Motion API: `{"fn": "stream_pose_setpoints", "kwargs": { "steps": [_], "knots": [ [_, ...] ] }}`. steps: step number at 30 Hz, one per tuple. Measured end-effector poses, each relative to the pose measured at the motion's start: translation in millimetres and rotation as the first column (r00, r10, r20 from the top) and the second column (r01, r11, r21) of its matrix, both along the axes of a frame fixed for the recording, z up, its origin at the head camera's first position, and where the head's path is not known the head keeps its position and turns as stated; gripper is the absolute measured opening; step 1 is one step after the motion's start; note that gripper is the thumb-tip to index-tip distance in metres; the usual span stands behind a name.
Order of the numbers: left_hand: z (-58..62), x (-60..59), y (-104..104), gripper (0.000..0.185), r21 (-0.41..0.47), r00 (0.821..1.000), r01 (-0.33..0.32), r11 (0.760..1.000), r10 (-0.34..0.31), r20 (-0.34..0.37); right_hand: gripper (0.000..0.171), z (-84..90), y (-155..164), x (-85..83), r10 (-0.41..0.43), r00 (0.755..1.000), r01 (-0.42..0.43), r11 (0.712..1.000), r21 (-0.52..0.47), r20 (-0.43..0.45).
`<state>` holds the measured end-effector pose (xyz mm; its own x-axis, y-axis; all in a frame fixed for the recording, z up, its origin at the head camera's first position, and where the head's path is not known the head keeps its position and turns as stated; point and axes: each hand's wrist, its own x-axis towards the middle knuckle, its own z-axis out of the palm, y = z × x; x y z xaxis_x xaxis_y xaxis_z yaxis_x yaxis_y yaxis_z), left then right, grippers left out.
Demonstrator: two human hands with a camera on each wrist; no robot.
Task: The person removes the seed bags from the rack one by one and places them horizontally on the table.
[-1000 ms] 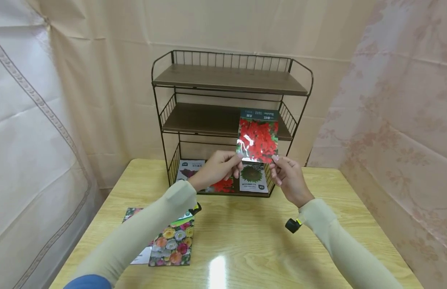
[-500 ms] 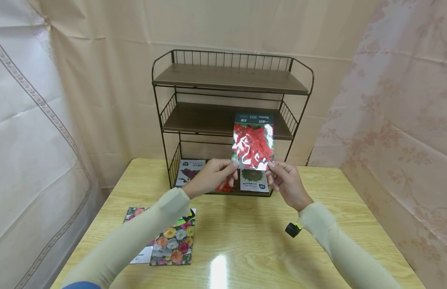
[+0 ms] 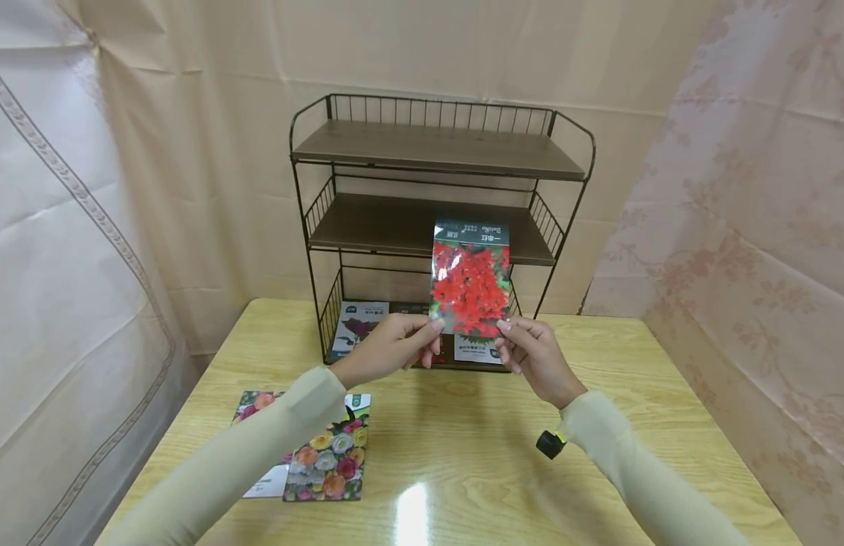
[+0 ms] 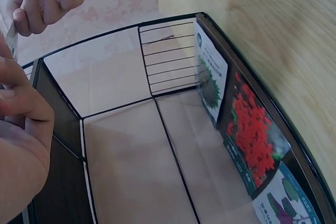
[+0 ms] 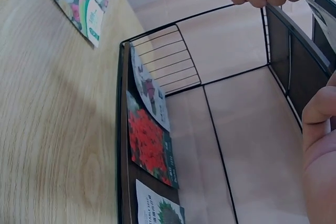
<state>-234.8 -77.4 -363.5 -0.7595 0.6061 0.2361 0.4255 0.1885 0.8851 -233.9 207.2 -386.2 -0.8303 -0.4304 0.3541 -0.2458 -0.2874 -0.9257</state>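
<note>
Over the table [image 3: 462, 455] our left hand [image 3: 387, 350] and right hand [image 3: 534, 356] only pinch the seed packet [image 3: 470, 277] by its bottom corners (glossy, tall above them), so it could slip or flop.

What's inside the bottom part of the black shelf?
Three seed packets stand in a row on the rack's bottom shelf: purple, red, green. From the head view, the held red packet and both hands cover the middle one.

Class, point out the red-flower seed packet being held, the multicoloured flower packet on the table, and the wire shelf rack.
red-flower seed packet [image 3: 470, 292], head view, on the flower picture.
multicoloured flower packet [image 3: 329, 462], head view, its middle.
wire shelf rack [image 3: 435, 148], head view, top shelf board.
</note>
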Motion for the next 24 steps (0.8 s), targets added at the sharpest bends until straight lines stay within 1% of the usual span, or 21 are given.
{"fn": "stream_pose_setpoints", "kwargs": {
  "steps": [4, 8, 15, 20, 24],
  "knots": [
    [-3.8, 2.9, -5, 0.046, -0.017, 1.0, 0.013, 1.0, -0.013, -0.021, 0.032, -2.0, -2, 1.4, 0.019, 1.0, -0.019, 1.0, 0.015, -0.01],
    [-7.7, 4.7, -10, 0.045, -0.029, 1.0, 0.022, 0.999, -0.022, -0.021, 0.031, -4.2, -4, 2.1, 0.038, 0.999, -0.037, 0.999, 0.026, -0.021],
    [-16.8, 10.0, -16, 0.046, -0.069, 1.0, 0.002, 0.998, -0.003, -0.023, 0.033, -11.0, -6, 3.6, 0.082, 0.995, -0.078, 0.995, 0.065, -0.059],
    [-21.5, 12.4, -19, 0.045, -0.054, 0.999, 0.023, 0.998, -0.024, -0.023, 0.034, -13.0, -7, 6.1, 0.096, 0.992, -0.089, 0.993, 0.083, -0.082],
    [-23.2, 13.9, -22, 0.044, -0.048, 0.999, 0.03, 0.998, -0.031, -0.014, 0.034, -13.7, -9, 7.8, 0.105, 0.992, -0.099, 0.991, 0.091, -0.068]
  ]
}}
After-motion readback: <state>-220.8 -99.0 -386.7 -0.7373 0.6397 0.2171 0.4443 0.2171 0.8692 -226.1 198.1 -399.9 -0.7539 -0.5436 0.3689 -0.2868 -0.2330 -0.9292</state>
